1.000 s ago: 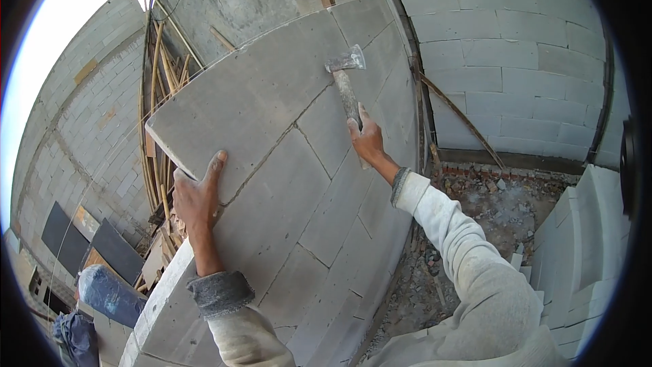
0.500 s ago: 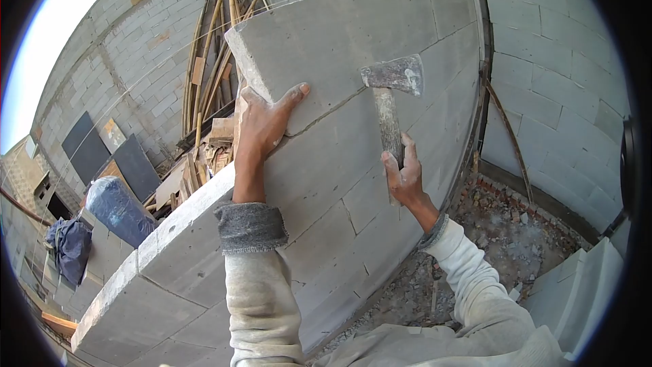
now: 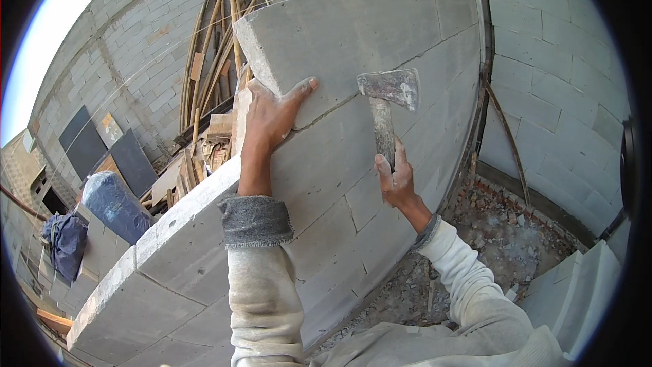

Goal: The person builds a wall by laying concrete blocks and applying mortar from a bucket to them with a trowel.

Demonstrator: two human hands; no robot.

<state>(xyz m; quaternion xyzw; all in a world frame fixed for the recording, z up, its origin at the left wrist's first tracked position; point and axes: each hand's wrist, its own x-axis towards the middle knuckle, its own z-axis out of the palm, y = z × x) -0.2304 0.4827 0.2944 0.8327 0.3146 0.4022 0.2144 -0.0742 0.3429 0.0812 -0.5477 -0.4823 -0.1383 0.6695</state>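
My right hand [image 3: 398, 180] is wrapped round the pale, worn wooden handle of a hatchet [image 3: 389, 90]. The hatchet stands upright with its dusty metal head in front of the wall face, close to the joint under the top block. At that block's lower left end is my left hand [image 3: 270, 119], its thumb along the front face and its fingers reaching round behind, partly hidden. This light grey concrete block [image 3: 326, 47] sits on the top course, its rough white end facing left. White dust covers both hands.
The block wall [image 3: 204, 258] steps down to the left. Behind it lean bamboo poles [image 3: 204, 54] beside scrap wood [image 3: 193, 163]. A blue wrapped bundle [image 3: 112, 204] and a dark cloth bag [image 3: 66, 241] lie at left. Rubble [image 3: 496, 245] covers the ground at right.
The hatchet and my right hand have shifted slightly left, the head a little lower. My left hand keeps its place at the block's end, while the view has turned slightly.
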